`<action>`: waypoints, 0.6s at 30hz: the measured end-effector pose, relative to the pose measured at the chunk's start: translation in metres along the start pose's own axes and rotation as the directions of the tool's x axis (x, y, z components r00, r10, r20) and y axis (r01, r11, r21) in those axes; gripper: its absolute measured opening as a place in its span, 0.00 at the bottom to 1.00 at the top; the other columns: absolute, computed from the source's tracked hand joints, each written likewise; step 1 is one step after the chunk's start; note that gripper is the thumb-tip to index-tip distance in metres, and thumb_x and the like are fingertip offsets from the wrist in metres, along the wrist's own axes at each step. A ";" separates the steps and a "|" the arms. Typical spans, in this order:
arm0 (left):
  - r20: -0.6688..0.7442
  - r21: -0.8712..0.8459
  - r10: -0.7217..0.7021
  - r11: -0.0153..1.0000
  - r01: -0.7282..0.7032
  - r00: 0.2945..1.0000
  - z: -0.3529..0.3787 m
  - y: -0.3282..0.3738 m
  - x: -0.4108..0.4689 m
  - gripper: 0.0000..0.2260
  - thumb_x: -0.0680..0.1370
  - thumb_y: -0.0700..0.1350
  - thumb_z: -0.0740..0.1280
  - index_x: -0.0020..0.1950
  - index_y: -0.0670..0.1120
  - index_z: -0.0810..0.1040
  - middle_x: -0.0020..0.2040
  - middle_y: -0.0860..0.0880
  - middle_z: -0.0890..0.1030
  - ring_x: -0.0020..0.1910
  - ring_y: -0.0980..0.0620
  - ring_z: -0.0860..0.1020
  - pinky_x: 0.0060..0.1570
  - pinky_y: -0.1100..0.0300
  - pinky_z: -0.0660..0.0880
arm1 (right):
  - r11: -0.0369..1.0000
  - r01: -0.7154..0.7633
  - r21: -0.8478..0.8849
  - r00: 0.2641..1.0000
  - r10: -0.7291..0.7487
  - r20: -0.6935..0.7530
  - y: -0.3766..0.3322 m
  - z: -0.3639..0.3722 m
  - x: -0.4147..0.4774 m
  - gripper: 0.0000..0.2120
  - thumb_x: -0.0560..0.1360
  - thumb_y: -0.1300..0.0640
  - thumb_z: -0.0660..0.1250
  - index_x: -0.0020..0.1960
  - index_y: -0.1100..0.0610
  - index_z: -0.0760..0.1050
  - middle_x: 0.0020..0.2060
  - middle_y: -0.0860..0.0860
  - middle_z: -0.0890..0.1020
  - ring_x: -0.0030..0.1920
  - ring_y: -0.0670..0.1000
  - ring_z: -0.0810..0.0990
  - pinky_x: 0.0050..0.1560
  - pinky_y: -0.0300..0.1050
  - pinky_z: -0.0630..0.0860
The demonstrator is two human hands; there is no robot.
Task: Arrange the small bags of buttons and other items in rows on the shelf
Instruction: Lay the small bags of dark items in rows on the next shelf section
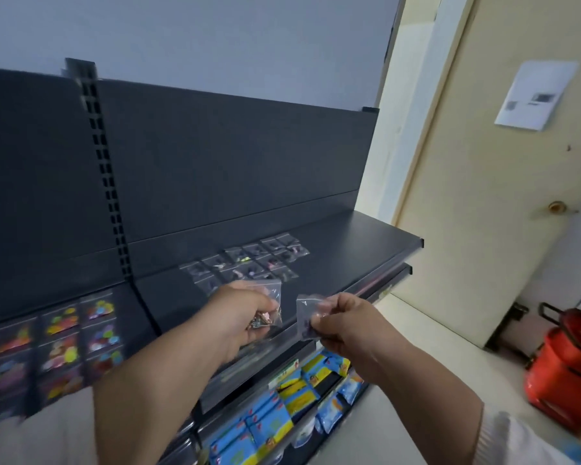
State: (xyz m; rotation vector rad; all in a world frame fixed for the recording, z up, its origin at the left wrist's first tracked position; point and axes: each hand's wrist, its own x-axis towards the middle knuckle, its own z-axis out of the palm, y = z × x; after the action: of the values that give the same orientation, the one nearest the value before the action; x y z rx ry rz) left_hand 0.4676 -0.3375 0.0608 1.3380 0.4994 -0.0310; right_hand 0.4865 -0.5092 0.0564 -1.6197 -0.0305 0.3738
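Bags of coloured buttons (81, 333) lie in rows at far left. The left grip (239, 313), fingers curled, holds a clump of small bags (271, 302) above the shelf (349, 250) front. Just beside it, the right grip (342, 323) pinches one clear bag (304, 313). The print on the door notice (535, 95) is too blurred to read.

The person's left hand (245, 317) and left forearm (155, 391) are bare all the way to the bottom edge of the view. The right hand (342, 325) and right forearm (426, 374) are bare too, up to a white sleeve (517, 437) whose cuff edge crosses the arm near the elbow. The cloth is blurred. A light blue patch (576, 454) shows beside the sleeve.
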 end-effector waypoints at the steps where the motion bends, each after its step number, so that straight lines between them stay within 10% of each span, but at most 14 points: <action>1: 0.006 0.008 0.002 1.000 -0.002 1.000 0.006 0.004 0.011 0.09 0.73 0.31 0.68 0.46 0.44 0.75 0.44 0.42 0.80 0.38 0.48 0.79 0.30 0.60 0.74 | 1.000 0.012 -0.020 1.000 -0.013 -0.019 -0.004 -0.006 0.011 0.08 0.71 0.69 0.69 0.45 0.59 0.73 0.39 0.59 0.81 0.36 0.52 0.79 0.34 0.40 0.71; 18: -0.171 0.289 0.137 0.954 -0.083 0.976 0.078 0.022 0.155 0.08 0.72 0.32 0.64 0.43 0.45 0.77 0.40 0.44 0.80 0.37 0.47 0.76 0.38 0.56 0.74 | 0.981 0.015 -0.194 0.999 -0.024 -0.039 -0.022 -0.097 0.212 0.02 0.74 0.65 0.67 0.43 0.60 0.75 0.33 0.56 0.79 0.30 0.48 0.72 0.30 0.38 0.69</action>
State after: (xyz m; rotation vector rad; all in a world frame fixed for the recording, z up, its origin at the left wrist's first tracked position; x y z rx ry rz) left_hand 0.6387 -0.3647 0.0355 1.6558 0.5955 0.1240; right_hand 0.7160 -0.5491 0.0341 -1.8185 -0.0528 0.3299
